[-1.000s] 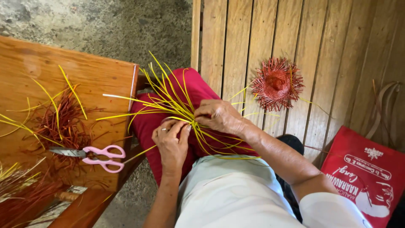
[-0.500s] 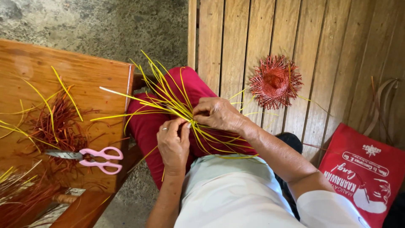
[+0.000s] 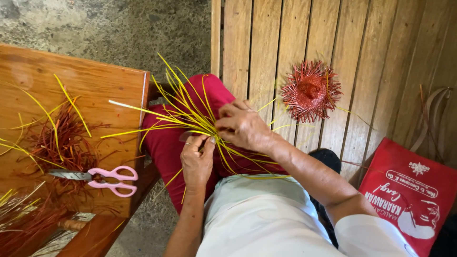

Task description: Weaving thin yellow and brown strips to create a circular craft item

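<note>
Both hands meet over the lap, on a red cushion [image 3: 166,143] that lies across the thighs, and the fan of yellow straw strips [image 3: 183,112] is pinned there at its crossing point. The right hand [image 3: 243,126] lies on top of that crossing, its grip pressed down and curled over the strips just right of the cushion's middle. The left hand [image 3: 197,159] comes up from below the crossing, thumb and forefinger pinching one or two strips; what exactly lies between the pads cannot be made out. The loose ends of the strips spray out up and to the left past the cushion's edge, and a few trail down across the pale shirt. By the look of it, this is an early stage of plaiting: the centre is being interlaced and little woven surface shows yet. Left of the cushion stands the wooden counter [image 3: 109,81] with pink-handled scissors [image 3: 112,178], a heap of dark red strips [image 3: 64,140] and stray yellow ones. Right of the cushion, on the plank floor [image 3: 371,57], lies a small red woven disc [image 3: 309,95] with frayed ends, and further right a red bag [image 3: 409,195].
</note>
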